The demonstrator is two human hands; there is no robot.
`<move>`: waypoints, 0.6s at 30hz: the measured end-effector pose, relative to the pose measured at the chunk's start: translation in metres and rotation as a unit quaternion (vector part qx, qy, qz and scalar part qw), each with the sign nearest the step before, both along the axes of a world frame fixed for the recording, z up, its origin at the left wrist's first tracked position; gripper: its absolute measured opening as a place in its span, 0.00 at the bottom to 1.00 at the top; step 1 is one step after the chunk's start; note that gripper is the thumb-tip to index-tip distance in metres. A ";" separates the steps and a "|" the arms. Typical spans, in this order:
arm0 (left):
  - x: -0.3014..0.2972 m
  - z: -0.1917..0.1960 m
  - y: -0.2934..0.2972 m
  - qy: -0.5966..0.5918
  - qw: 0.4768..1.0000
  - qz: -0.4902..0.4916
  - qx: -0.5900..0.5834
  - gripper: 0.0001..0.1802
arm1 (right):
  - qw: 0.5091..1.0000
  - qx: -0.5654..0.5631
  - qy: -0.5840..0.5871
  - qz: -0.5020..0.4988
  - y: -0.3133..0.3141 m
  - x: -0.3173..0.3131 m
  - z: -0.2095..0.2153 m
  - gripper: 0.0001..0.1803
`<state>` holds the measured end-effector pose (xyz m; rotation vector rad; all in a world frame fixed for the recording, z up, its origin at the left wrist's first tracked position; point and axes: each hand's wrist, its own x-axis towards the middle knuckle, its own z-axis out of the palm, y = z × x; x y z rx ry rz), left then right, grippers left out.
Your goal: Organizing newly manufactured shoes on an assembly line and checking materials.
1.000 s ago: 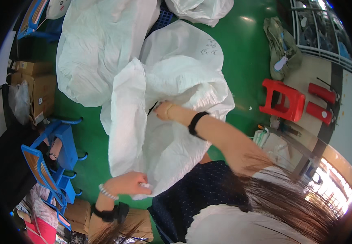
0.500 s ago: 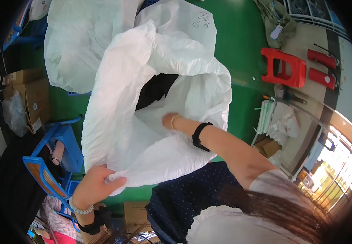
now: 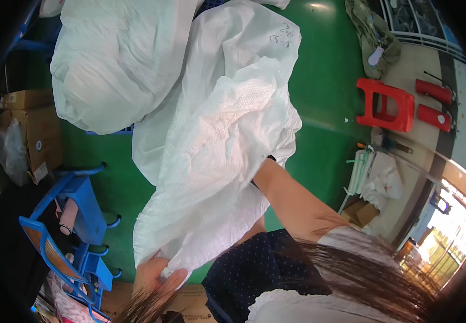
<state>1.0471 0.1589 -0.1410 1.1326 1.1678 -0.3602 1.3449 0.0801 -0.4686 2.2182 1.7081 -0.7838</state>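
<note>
A large white woven sack (image 3: 211,140) stretches out in front of me, its near end drawn toward my body. At its near left corner, my left hand (image 3: 155,277) pinches the gathered rim, with hair partly over the wrist. My right forearm (image 3: 292,199) reaches in at the sack's right side. From the wrist on, folds of the sack cover that hand, so its fingers are hidden. The sack's mouth has folded over, and its inside is out of sight. Handwritten marks show on the far part of the sack.
Another full white sack (image 3: 114,59) stands at the far left. Cardboard boxes (image 3: 39,140) and a blue-framed chair (image 3: 55,242) line the left side. A red stool (image 3: 386,105) is at the right on the green floor (image 3: 319,91), with red cylinders (image 3: 434,91) beyond it.
The sack's open mouth has collapsed and its near end is pulled closer and down. My left hand moved nearer me, still gripping the rim. My right hand has disappeared under the fabric.
</note>
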 end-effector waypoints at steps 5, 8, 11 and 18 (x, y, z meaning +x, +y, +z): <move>0.009 -0.001 0.009 -0.001 1.000 -0.015 -0.018 0.13 | 0.999 0.043 0.025 -0.015 -0.008 -0.012 0.003 0.20; 0.009 0.000 0.002 -0.005 0.999 0.033 0.030 0.13 | 0.995 0.082 0.061 -0.023 -0.021 -0.011 0.007 0.20; 0.008 -0.004 -0.004 -0.020 0.998 0.026 0.061 0.14 | 0.989 0.116 0.088 -0.034 -0.015 -0.007 0.008 0.21; 0.020 0.001 -0.014 0.000 0.999 0.028 0.036 0.16 | 0.973 0.174 0.143 -0.054 -0.025 -0.013 0.011 0.22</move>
